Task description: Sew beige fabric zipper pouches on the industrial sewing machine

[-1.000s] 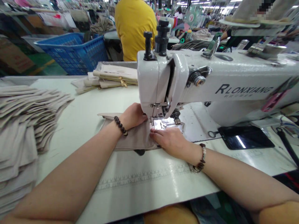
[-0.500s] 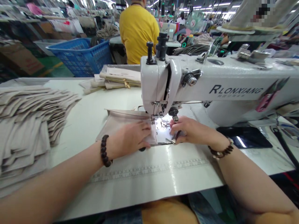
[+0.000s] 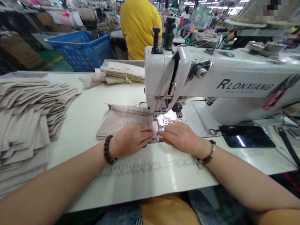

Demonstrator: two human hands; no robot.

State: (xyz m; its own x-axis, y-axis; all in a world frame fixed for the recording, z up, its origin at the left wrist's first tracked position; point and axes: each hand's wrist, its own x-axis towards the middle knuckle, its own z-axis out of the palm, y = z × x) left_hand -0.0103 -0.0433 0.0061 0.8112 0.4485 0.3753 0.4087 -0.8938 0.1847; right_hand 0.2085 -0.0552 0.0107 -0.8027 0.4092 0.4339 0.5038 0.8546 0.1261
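Note:
A flat beige fabric piece with a folded top edge lies on the table, its right edge beside the needle of the white sewing machine. My left hand rests on its lower right part, fingers stretched flat over the cloth. At the cloth's right edge, just in front of the lit presser foot, my right hand has its fingers drawn together, seemingly pinching the edge. The right thumb is hidden, and both sets of fingertips nearly meet.
Stacked beige fabric pieces cover the table's left side. Behind the work lie beige pieces with zippers. A phone and a dark ring-shaped handle sit at right. Beyond are a blue basket and a person in yellow.
My right hand has moved left to the fabric edge; the small dark metal-tipped tool it held no longer shows in it. My left hand stays on the cloth. The view has shifted slightly.

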